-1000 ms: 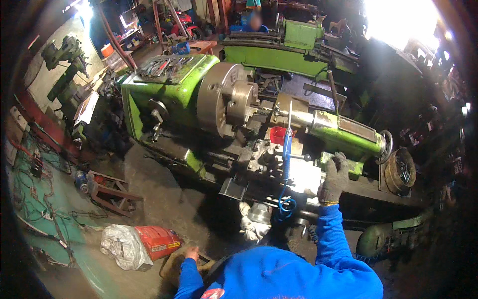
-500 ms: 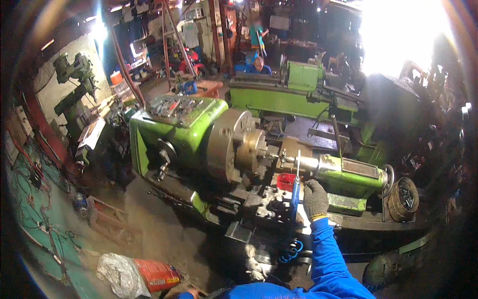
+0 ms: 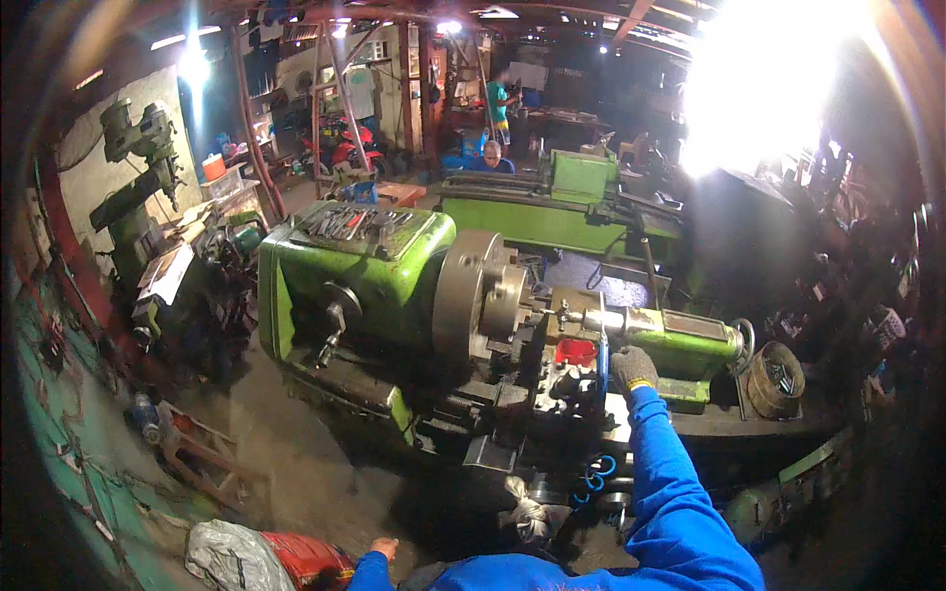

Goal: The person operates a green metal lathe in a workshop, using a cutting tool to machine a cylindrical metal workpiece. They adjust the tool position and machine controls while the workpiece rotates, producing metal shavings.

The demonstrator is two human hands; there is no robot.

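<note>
My right hand (image 3: 634, 369), in a grey knitted glove, reaches over the carriage of a green lathe (image 3: 367, 258). Its fingers look curled, but what they grip is hidden. Just left of it stands a slim blue air blow gun (image 3: 603, 366); a coiled blue hose (image 3: 594, 475) hangs below. A red tray (image 3: 576, 352) sits beside the blow gun. Left of these is the large round chuck (image 3: 463, 298), a stepped metal piece (image 3: 505, 298) at its face. The tailstock (image 3: 690, 340) lies right of the chuck. My bare left hand (image 3: 384, 548) is low near my body, its fingers mostly hidden.
Hand tools (image 3: 350, 223) lie on the headstock. A round bin (image 3: 776, 381) of metal pieces stands right. A knotted cloth (image 3: 527, 510) hangs at the lathe front. Sacks (image 3: 236, 557) lie lower left. A second lathe (image 3: 537, 222) and two people (image 3: 501, 103) are behind.
The view has tilted and shifted, so the lathe sits slightly differently in it. More of my left hand and sleeve now shows. My right hand stays by the blow gun.
</note>
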